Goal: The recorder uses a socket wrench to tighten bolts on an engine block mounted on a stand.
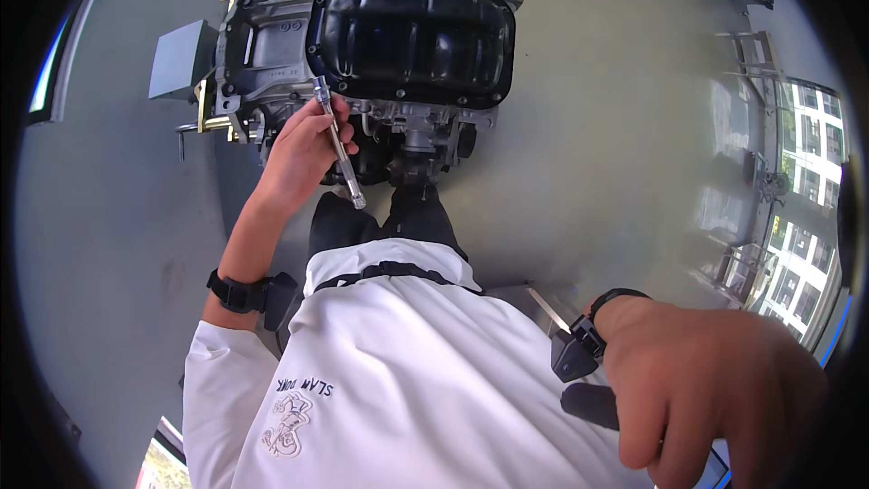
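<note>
My left hand [310, 140] is closed on a chrome extension bar with a socket-like end [343, 158], held diagonally just in front of an engine assembly. The engine's black oil pan [412, 32] faces up, bolted round its rim, beside a cast aluminum housing [267, 41]; grey castings and dark parts show below the pan. Close to the camera at lower right, my right hand [711, 385] has curled fingers over a black object [588, 406], which is mostly hidden and too unclear to name. Both wrists wear black strapped devices.
A grey box [176, 59] and brass-coloured brackets sit at the engine's left. The engine stands above a pale floor [606, 145]. A grey panel [109, 217] runs down the left side. Metal racks [751, 258] and windows [810, 140] line the right edge.
</note>
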`<action>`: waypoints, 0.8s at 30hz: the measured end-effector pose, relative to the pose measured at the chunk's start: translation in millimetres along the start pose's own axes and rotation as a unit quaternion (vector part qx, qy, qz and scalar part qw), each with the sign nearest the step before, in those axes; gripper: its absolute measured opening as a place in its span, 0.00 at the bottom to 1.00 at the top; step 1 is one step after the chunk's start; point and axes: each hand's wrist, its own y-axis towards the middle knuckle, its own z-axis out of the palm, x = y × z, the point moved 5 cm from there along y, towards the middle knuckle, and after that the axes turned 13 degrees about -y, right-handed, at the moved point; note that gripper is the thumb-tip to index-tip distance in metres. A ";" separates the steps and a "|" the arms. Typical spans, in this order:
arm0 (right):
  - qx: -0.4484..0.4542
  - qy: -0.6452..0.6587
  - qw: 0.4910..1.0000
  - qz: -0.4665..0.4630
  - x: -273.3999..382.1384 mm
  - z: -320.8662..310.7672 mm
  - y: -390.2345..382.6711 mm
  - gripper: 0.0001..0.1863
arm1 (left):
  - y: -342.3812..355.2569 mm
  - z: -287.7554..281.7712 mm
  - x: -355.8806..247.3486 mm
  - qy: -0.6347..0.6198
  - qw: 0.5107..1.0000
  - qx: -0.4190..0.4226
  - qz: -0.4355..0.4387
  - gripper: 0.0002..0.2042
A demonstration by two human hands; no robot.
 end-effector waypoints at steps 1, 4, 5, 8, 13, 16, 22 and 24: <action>0.012 0.013 1.000 -0.008 10.9 -6.2 -8.0 0.13 | -1.5 4.3 0.0 0.006 1.000 -0.001 0.005 0.09; 0.034 0.028 0.998 -0.039 34.8 -28.2 -30.7 0.13 | 8.4 25.6 -2.7 0.060 0.997 -0.013 0.042 0.09; 0.038 0.027 0.998 -0.050 39.6 -34.3 -37.5 0.13 | 13.4 27.2 -4.4 0.054 0.997 0.005 0.059 0.10; 0.012 -0.025 0.994 -0.105 46.3 -60.6 -63.6 0.14 | 21.9 32.5 -13.4 0.020 0.993 -0.009 0.113 0.09; -0.410 -0.412 0.808 0.095 5.2 -136.9 -129.2 0.14 | 37.0 28.3 -21.1 -0.121 0.984 0.004 0.128 0.08; -0.456 -0.431 0.738 0.248 -43.3 -160.9 -132.4 0.17 | 43.7 48.0 1.8 -0.227 0.971 -0.014 0.077 0.07; -0.505 -0.483 0.628 0.343 -87.5 -151.2 -118.2 0.13 | 53.2 93.4 64.5 -0.349 0.935 -0.006 -0.066 0.08; -0.539 -0.488 0.600 0.334 -82.2 -147.3 -113.5 0.09 | 50.3 85.7 72.5 -0.360 0.926 -0.001 -0.116 0.08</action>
